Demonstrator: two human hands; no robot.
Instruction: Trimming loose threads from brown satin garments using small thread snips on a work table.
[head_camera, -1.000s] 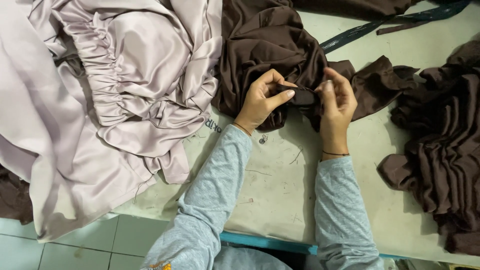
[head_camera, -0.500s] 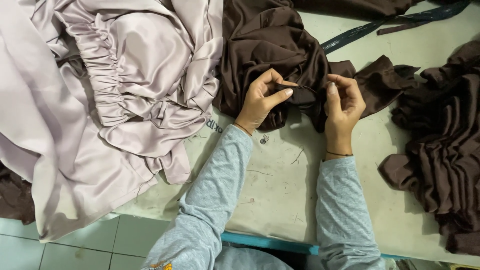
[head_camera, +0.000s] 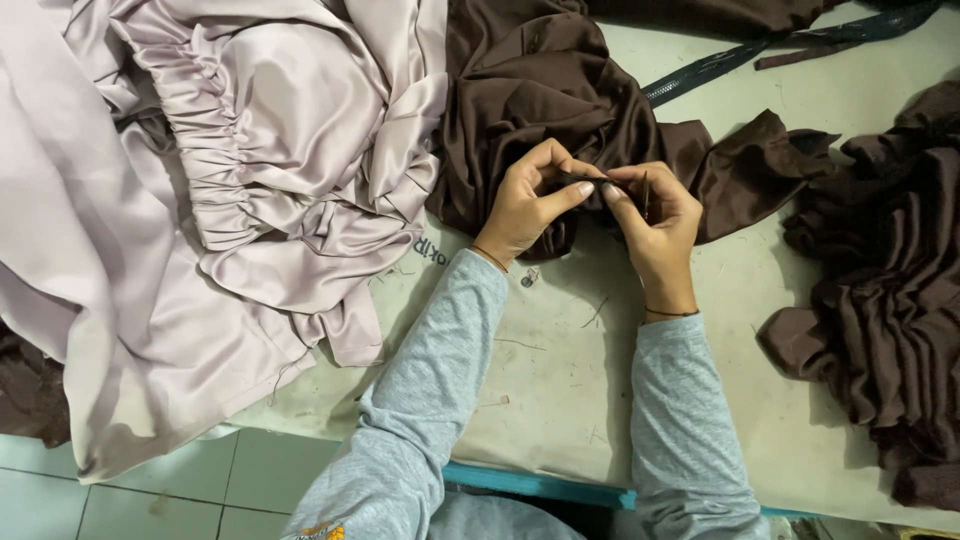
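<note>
A dark brown garment (head_camera: 530, 90) lies bunched at the top middle of a pale work table (head_camera: 560, 370). My left hand (head_camera: 528, 205) pinches a fold of its edge between thumb and fingers. My right hand (head_camera: 655, 225) meets it fingertip to fingertip on the same fold and also grips a thin dark tool, possibly a thread snipper, upright in its fingers. Both forearms wear light blue-grey sleeves.
A large gathered pale lilac satin cloth (head_camera: 200, 200) covers the table's left side and hangs over its front edge. More dark brown gathered fabric (head_camera: 890, 300) is piled at the right. A teal strap (head_camera: 720, 70) lies at the top. Loose thread bits dot the table; tiled floor shows below left.
My right hand has moved left to meet my left hand at the brown fold. The fingers of both hands have closed tighter on the fabric edge.
</note>
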